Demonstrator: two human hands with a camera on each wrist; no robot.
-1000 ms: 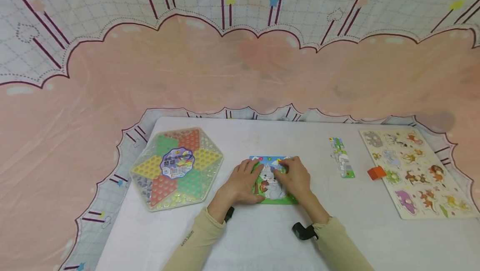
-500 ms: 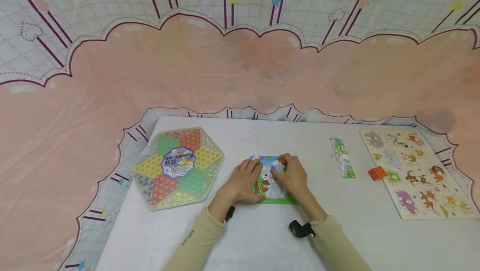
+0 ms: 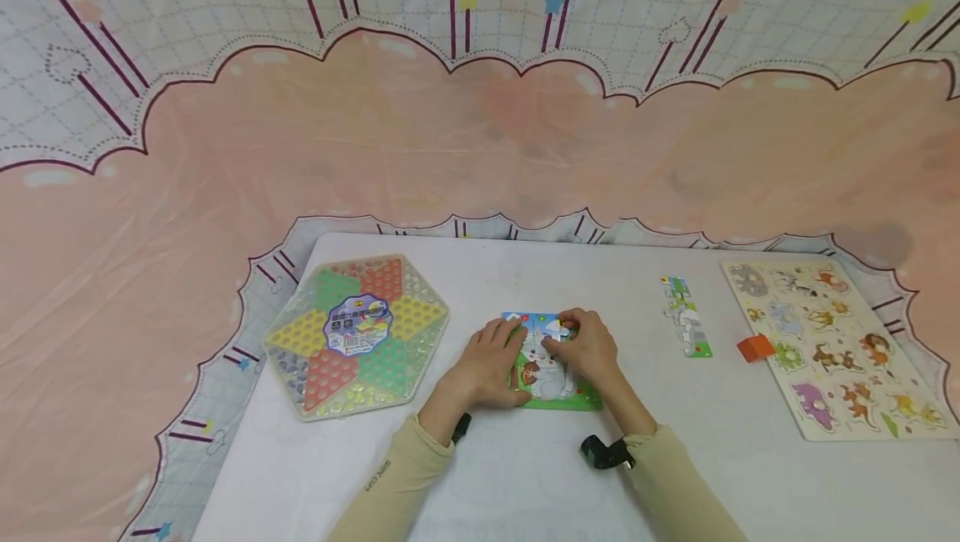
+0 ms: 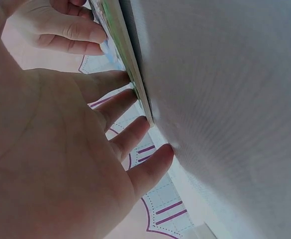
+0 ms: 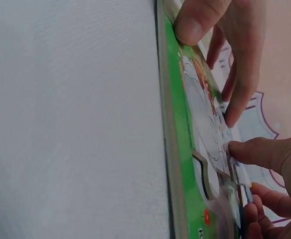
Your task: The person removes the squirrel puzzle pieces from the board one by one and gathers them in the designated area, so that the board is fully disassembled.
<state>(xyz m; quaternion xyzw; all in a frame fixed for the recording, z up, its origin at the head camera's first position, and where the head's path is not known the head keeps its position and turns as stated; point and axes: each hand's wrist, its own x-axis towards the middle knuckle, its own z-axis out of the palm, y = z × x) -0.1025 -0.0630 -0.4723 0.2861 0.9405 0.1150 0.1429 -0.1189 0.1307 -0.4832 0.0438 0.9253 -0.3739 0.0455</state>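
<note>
A jigsaw puzzle [image 3: 547, 392] with a rabbit picture and a green lower border lies flat on the white table. My left hand [image 3: 487, 363] rests across its left side, fingers spread and fairly straight, fingertips at the edge in the left wrist view. Over the upper right of the puzzle, my right hand [image 3: 592, 350] pinches a puzzle piece [image 5: 237, 194] between thumb and fingers. The piece is partly hidden by the fingers. Below it, the right wrist view shows a dark gap along the outline of a nearby piece.
To the right lies a joined strip of puzzle pieces [image 3: 688, 321]. Beyond it, an orange block [image 3: 754, 348] touches a wooden animal board [image 3: 783, 388]. A hexagonal Chinese checkers set [image 3: 405, 358] in clear wrap lies left. A patterned cloth [image 3: 480, 142] hangs behind the table [image 3: 517, 475].
The right hand has shifted slightly left and back along the upper right of the puzzle, its fingers still at the piece. The left hand stays in place.
</note>
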